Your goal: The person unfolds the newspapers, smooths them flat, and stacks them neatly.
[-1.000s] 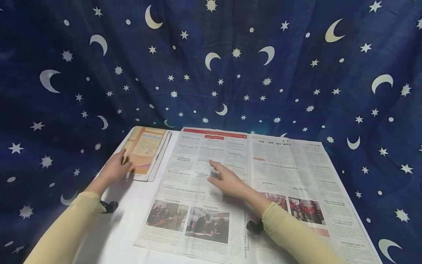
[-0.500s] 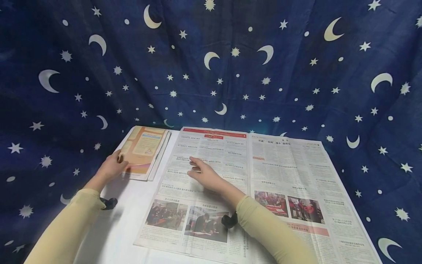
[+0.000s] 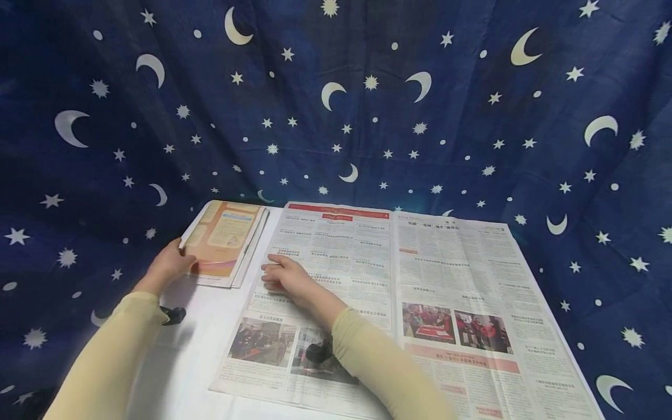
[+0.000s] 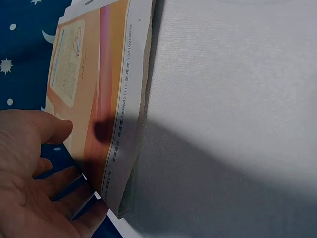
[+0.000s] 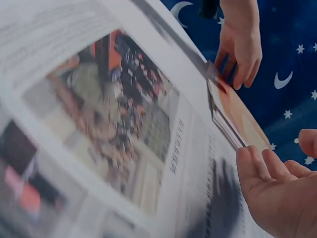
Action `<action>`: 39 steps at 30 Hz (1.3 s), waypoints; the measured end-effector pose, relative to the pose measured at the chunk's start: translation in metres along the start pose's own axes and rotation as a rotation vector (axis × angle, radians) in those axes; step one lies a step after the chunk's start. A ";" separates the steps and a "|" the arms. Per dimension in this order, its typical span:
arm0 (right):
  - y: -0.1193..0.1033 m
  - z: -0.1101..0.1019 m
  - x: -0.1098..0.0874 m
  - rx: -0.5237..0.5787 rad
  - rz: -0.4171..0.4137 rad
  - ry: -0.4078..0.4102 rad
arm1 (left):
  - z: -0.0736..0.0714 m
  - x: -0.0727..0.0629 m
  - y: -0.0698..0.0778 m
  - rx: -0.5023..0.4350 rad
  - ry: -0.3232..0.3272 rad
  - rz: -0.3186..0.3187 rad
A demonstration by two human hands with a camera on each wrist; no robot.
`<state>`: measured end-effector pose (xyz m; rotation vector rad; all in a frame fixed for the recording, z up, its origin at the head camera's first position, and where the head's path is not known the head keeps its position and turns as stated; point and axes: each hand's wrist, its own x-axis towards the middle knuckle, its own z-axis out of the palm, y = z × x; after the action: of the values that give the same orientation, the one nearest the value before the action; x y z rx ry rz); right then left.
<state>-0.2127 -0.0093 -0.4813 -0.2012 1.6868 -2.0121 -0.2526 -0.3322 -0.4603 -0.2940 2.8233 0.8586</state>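
Observation:
A stack of papers with an orange printed cover lies at the table's left side. My left hand is at its left edge. In the left wrist view, the thumb of the left hand extends over the cover's edge and the other fingers lie loosely along the side, with gaps between them. My right hand is above the left page of an open newspaper, fingers pointing left and holding nothing. In the right wrist view, the right hand has loosely extended fingers near the stack.
The white table shows between the stack and the newspaper and along the front. A dark blue curtain with moons and stars hangs behind and down both sides. Black devices sit under both wrists.
My right hand has moved left across the newspaper toward the stack. My left hand has shifted slightly left, from over the cover to its left edge. The stack lies about where it was.

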 end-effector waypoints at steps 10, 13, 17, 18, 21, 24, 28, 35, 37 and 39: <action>0.011 0.019 0.010 0.134 0.117 0.023 | 0.008 0.004 -0.005 0.018 0.047 -0.098; 0.013 0.021 0.011 0.130 0.129 0.035 | 0.010 0.003 -0.003 0.030 0.064 -0.118; 0.018 0.022 0.013 0.126 0.138 0.051 | 0.010 0.001 0.000 0.035 0.077 -0.131; 0.019 0.022 0.013 0.127 0.138 0.050 | 0.010 0.001 0.001 0.036 0.077 -0.133; 0.020 0.023 0.013 0.124 0.136 0.044 | 0.011 0.000 0.001 0.037 0.071 -0.135; 0.021 0.024 0.013 0.109 0.127 0.030 | 0.011 0.000 0.000 0.023 0.052 -0.124; 0.021 0.024 0.013 0.087 0.117 0.020 | 0.012 0.001 -0.002 -0.014 0.002 -0.087; 0.021 0.023 0.013 0.096 0.127 0.022 | 0.013 0.004 -0.006 -0.218 -0.037 -0.052; 0.021 0.024 0.013 0.100 0.130 0.020 | 0.013 0.005 -0.008 -0.284 -0.043 -0.028; 0.020 0.024 0.013 0.104 0.133 0.021 | 0.012 0.004 -0.010 -0.354 -0.056 0.006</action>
<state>-0.2085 -0.0384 -0.4978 -0.0314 1.5606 -2.0019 -0.2523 -0.3343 -0.4761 -0.3020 2.6096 1.3458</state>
